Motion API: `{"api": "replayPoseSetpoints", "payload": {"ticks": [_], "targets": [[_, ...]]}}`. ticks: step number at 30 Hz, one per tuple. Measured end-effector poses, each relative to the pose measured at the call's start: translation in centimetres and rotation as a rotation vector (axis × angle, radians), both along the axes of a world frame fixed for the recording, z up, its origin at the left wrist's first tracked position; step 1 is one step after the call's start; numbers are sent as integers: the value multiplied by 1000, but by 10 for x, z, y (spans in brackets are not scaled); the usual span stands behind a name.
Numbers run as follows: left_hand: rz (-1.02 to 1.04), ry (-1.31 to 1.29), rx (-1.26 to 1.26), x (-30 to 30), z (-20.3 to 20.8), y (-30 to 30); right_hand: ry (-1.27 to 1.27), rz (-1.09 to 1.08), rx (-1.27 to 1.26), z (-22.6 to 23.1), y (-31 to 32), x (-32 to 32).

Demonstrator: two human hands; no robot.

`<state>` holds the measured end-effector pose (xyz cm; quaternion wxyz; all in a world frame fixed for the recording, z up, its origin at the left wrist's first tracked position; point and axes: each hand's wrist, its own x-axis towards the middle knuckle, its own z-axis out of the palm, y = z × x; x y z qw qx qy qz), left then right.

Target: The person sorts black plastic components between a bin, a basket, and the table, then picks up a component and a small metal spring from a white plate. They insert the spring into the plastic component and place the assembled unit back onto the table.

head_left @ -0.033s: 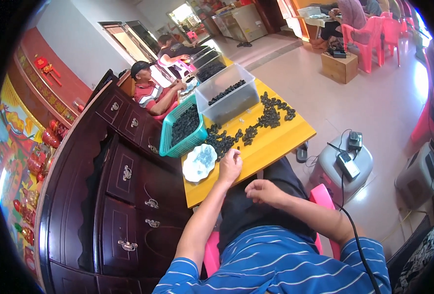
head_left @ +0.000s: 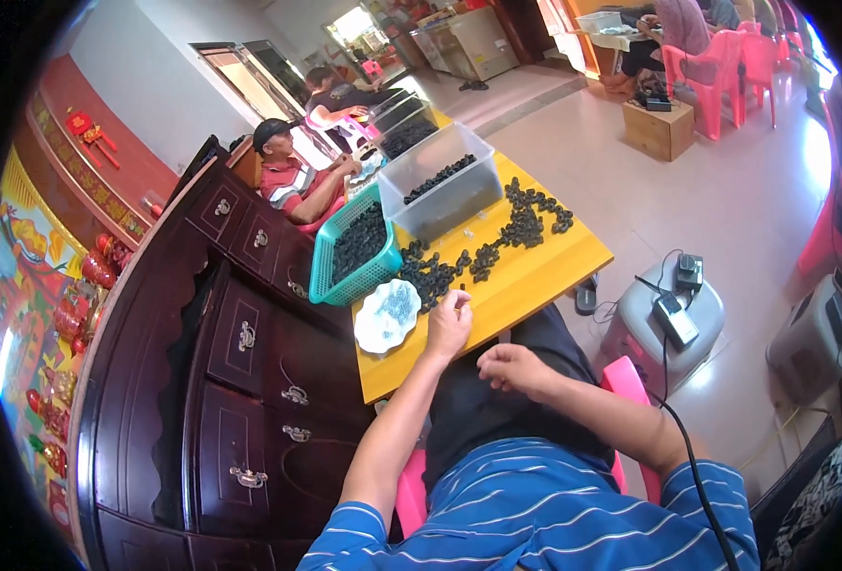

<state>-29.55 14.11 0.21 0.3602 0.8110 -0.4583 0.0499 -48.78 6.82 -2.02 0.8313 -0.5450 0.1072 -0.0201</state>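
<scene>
My left hand [head_left: 450, 326] is closed in a pinch at the near edge of the yellow table [head_left: 545, 282]. A tiny dark bit shows by its fingertips, but whether they grip it is unclear. Over my lap, my right hand [head_left: 516, 368] has its fingers curled together, and anything inside is hidden. Just beyond my left hand are many loose small black pieces [head_left: 429, 278], their kind too small to tell. More black pieces [head_left: 526, 226] spread toward the right edge. Left of my left hand lies a white scalloped dish [head_left: 372, 333] with bluish-grey bits in it.
A teal basket [head_left: 322, 276] and a clear plastic bin [head_left: 450, 215], both holding black pieces, stand farther back. A seated person [head_left: 297, 181] works past them. Dark wooden cabinets [head_left: 278, 362] line the left side. At right, a grey stool [head_left: 621, 333] carries small devices and cables.
My left hand has shifted very slightly to the right, and my right hand hardly at all. The things on the table look the same.
</scene>
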Motion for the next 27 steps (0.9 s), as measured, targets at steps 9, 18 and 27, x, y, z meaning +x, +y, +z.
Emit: {"api": "replayPoseSetpoints", "payload": {"ticks": [9, 18, 27], "targets": [[-253, 124, 46, -77, 36, -1, 77, -153, 619, -6, -25, 4], [-304, 285, -29, -45, 35, -14, 45, -197, 676, -8, -28, 3], [197, -241, 226, 113, 50, -58, 90, -170, 609, 0, -26, 1]]}}
